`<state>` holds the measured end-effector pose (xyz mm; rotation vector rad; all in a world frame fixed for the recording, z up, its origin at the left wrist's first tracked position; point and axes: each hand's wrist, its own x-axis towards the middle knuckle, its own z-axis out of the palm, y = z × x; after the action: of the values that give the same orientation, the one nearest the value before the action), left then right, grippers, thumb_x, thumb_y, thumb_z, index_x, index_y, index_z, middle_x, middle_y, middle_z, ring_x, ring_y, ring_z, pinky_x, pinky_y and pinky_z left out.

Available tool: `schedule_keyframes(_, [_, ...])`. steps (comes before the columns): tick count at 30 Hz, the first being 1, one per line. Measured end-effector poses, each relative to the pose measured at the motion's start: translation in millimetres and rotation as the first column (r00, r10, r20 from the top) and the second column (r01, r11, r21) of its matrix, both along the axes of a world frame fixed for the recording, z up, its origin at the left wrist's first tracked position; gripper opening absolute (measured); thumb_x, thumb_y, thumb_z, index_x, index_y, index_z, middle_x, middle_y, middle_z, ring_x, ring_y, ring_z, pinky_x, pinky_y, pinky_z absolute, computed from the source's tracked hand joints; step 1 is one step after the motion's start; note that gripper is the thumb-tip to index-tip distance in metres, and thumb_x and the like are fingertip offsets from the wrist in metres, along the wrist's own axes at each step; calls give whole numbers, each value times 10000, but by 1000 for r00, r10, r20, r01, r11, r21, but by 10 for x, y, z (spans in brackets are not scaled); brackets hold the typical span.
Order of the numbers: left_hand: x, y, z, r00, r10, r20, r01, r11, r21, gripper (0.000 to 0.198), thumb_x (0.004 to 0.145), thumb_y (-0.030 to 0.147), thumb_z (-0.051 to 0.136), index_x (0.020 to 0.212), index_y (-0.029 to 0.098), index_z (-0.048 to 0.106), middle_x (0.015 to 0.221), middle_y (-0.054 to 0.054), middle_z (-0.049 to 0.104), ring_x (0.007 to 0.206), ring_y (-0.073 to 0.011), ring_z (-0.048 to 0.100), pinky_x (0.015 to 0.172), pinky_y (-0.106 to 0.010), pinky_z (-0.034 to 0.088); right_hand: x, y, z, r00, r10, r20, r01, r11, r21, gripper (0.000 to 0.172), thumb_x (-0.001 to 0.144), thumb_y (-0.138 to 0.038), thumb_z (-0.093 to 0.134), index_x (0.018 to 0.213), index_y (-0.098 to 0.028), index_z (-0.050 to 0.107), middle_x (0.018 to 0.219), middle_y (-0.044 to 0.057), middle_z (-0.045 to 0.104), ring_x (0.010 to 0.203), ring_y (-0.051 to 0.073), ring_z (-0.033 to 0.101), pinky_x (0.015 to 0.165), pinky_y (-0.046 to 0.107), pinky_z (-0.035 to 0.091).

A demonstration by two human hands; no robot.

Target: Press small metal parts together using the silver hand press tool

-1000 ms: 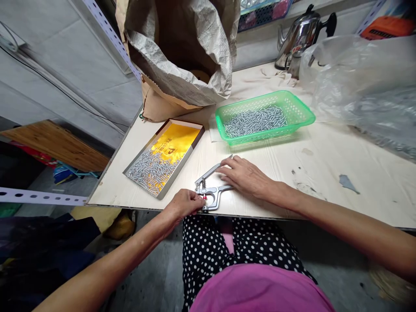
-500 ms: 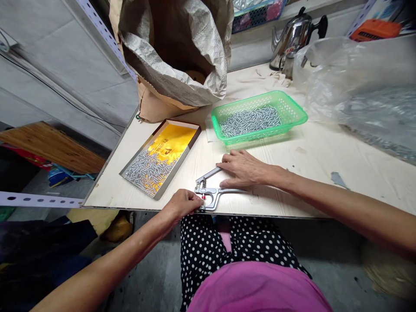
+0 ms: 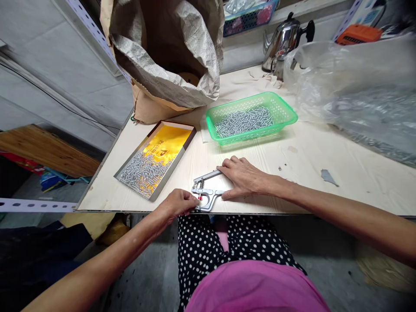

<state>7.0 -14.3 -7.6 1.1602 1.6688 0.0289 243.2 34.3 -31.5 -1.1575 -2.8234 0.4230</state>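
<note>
Silver snap-fastener pliers [image 3: 212, 196] with a spring and a small red part lie on the table's front edge, jaws to the left. My right hand [image 3: 243, 177] is on their spread handles, fingers over the upper one and thumb at the lower one. At the jaws, my left hand [image 3: 178, 203] is closed in a pinch; whatever its fingertips hold is too small to make out. Beyond the left hand sits a shallow box [image 3: 173, 173] with a yellow bottom and many small silver metal pieces [image 3: 139, 173]. A green plastic basket [image 3: 224, 139] farther back holds more such pieces.
A large open paper sack [image 3: 149, 104] stands at the back left of the table [image 3: 260, 203]. A metal kettle [image 3: 286, 39] and a clear plastic bag [image 3: 357, 91] of shiny pieces are at the back right. A grey scrap [image 3: 329, 177] lies on the right.
My right thumb has come down onto the lower handle, now covering more of it. My left hand stays pinched at the jaws. The whole view has shifted slightly.
</note>
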Motion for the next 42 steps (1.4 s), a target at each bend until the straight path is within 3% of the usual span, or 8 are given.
schedule_keyframes(2, [-5,6,-3,1000,-5,9,5,1000,-7,269,665,399,675,625,141,606,498,34,517,462,-87,434,472,-222,274,5,17,-19,1000,5,-31,-5,1000,-1,620,785,-627,617,1160,-135,576,1113,145,540,967,292,449,785,380,362])
schedule_keyframes(6, [-5,21,-1,1000,-12,16,12,1000,-29,293,650,419,699,636,142,607,497,36,519,462,-86,439,466,-218,269,-16,95,-114,994,-27,-109,28,1000,3,220,946,-260,470,1015,-156,651,994,109,567,906,224,464,760,332,354])
schedule_keyframes(9, [-3,30,4,1000,-8,13,9,999,-37,314,627,435,721,641,143,607,497,37,522,461,-89,444,462,-219,265,-66,139,-195,982,-62,-179,64,998,4,257,945,-157,438,942,-170,694,874,80,565,872,204,466,740,310,358])
schedule_keyframes(15, [-17,37,15,1000,-20,19,21,999,-47,338,613,460,720,647,141,612,488,43,507,465,-93,445,466,-220,269,-141,74,-223,970,-115,-216,136,987,84,292,966,-170,416,949,-160,708,865,81,576,871,211,464,751,318,371])
schedule_keyframes(27, [-26,27,31,999,0,35,1,999,-49,315,612,428,720,624,151,571,487,44,506,467,-93,445,482,-222,288,-199,105,-292,963,-6,-270,83,958,274,275,972,-161,409,1082,-138,660,977,112,582,927,234,425,791,343,350])
schedule_keyframes(34, [-33,22,8,1000,2,24,-2,1000,-23,284,638,403,699,632,142,587,499,40,518,458,-90,453,471,-221,293,-240,131,-329,972,-49,-231,93,979,183,252,960,-153,447,1060,-147,678,934,89,577,909,217,447,783,329,368])
schedule_keyframes(42, [-20,37,32,1000,4,15,-3,999,-38,267,643,386,687,596,150,573,477,42,517,454,-86,450,471,-216,302,-248,80,-250,978,-77,-194,106,983,147,234,960,-167,460,976,-162,693,909,76,574,901,207,454,765,313,383])
